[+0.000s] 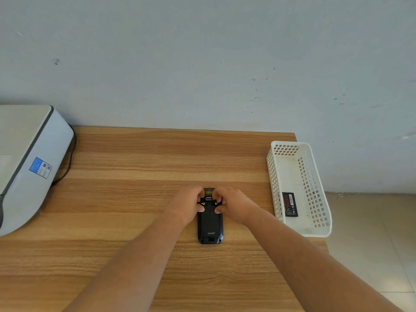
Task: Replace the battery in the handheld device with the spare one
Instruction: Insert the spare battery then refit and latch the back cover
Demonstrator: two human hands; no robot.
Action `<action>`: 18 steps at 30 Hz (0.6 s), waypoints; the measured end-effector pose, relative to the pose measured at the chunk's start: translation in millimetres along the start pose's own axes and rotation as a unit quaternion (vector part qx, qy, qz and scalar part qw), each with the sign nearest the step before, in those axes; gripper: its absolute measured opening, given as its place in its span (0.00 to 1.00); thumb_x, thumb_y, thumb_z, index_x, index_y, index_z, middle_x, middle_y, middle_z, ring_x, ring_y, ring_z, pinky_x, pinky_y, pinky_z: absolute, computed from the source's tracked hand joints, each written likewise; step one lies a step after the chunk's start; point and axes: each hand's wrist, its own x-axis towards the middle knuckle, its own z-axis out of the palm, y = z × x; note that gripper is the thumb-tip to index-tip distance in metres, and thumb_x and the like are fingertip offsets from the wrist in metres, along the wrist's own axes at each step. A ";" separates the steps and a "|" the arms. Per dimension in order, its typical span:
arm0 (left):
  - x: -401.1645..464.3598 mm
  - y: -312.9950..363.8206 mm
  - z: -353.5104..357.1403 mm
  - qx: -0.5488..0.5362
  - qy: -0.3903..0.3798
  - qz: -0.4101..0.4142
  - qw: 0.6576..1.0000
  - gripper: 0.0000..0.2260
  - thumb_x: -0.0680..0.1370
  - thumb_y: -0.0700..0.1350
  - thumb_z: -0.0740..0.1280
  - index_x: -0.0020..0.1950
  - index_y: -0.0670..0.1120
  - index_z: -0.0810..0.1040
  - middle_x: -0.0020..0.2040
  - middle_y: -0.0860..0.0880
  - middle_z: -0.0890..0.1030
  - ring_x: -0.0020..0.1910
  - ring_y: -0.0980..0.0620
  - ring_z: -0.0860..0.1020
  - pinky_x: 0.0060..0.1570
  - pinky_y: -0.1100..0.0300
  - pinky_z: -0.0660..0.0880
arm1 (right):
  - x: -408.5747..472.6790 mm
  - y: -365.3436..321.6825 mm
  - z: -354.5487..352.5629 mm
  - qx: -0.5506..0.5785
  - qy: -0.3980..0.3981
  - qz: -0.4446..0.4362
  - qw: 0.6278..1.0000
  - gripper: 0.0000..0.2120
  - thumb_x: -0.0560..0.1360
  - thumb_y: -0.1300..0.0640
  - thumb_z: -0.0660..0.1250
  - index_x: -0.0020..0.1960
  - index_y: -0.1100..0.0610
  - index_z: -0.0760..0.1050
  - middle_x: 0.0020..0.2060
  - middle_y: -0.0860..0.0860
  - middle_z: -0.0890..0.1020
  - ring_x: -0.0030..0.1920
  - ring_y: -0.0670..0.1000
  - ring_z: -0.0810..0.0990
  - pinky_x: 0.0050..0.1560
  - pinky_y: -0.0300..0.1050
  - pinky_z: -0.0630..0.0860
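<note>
A black handheld device (pixel 210 226) lies face down on the wooden table (pixel 135 210), its back cover on and the far end toward the wall. My left hand (pixel 188 204) grips the device's upper left side, thumb pressed on the back near a small latch. My right hand (pixel 234 204) grips the upper right side the same way, thumb on the back by the other latch. A black spare battery (pixel 290 204) with a red label lies in the white basket (pixel 315 230) to the right.
A white and grey printer (pixel 29 163) with a dark cable stands at the table's left edge. The basket overhangs the table's right edge, beyond which is tiled floor. A pale wall runs behind the table.
</note>
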 end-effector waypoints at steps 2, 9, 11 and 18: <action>-0.1 -1.1 1.5 0.003 -0.001 -0.008 1.000 0.12 0.74 0.40 0.72 0.56 0.47 0.77 0.50 0.50 0.79 0.50 0.52 0.77 0.53 0.55 0.76 | 0.3 0.0 1.2 0.001 0.003 0.008 1.000 0.15 0.72 0.59 0.73 0.50 0.47 0.70 0.47 0.44 0.74 0.47 0.47 0.72 0.49 0.40 0.68; -0.7 0.4 4.6 -0.007 0.004 -0.032 0.999 0.11 0.74 0.40 0.72 0.55 0.46 0.77 0.48 0.50 0.80 0.48 0.51 0.78 0.52 0.55 0.76 | -0.4 -0.6 3.0 0.028 0.011 0.026 0.999 0.14 0.71 0.61 0.73 0.54 0.52 0.73 0.48 0.47 0.75 0.48 0.48 0.73 0.51 0.43 0.72; -0.1 0.1 5.2 -0.016 0.006 -0.040 0.999 0.10 0.74 0.40 0.73 0.53 0.47 0.78 0.46 0.50 0.80 0.47 0.51 0.78 0.51 0.54 0.76 | -0.5 -1.2 2.9 0.035 0.012 0.032 0.999 0.14 0.72 0.61 0.73 0.55 0.53 0.74 0.48 0.47 0.75 0.48 0.48 0.73 0.52 0.43 0.73; 0.5 0.3 7.4 -0.022 0.013 -0.047 0.999 0.09 0.73 0.39 0.73 0.52 0.46 0.78 0.46 0.49 0.80 0.47 0.50 0.79 0.52 0.52 0.76 | -2.8 -3.0 5.4 0.053 0.034 0.045 0.997 0.14 0.71 0.63 0.72 0.53 0.54 0.74 0.47 0.47 0.76 0.47 0.48 0.73 0.50 0.42 0.72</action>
